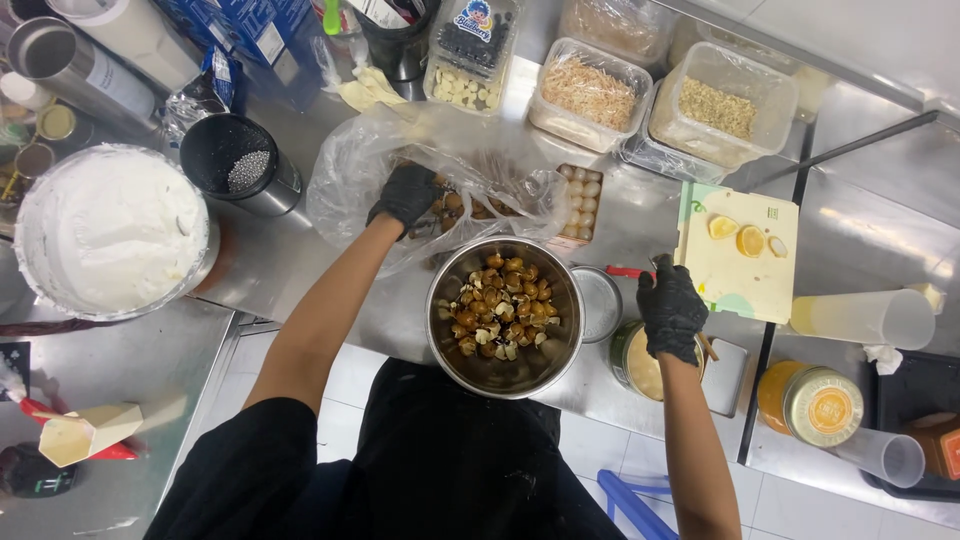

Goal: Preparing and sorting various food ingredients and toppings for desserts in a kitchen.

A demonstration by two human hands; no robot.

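My left hand (pixel 405 193), in a black glove, reaches into a clear plastic bag (pixel 350 170) of small brown round fruits; its fingers are hidden among them. Just in front stands a steel bowl (pixel 505 375) holding several brown fruit shells and peelings. My right hand (pixel 671 308), also black-gloved, hovers over an open tin can (pixel 634 362) of yellowish content, closed around a thin tool with a red handle (pixel 628 272).
A large tub of white cream (pixel 110 230) sits left. A steel cup of silver pearls (pixel 240 165) stands beside it. Plastic tubs of dry ingredients (pixel 590 92) line the back. A cutting board with lemon slices (pixel 740 245), a measuring jug (pixel 865 318) and an orange jar (pixel 812 402) are right.
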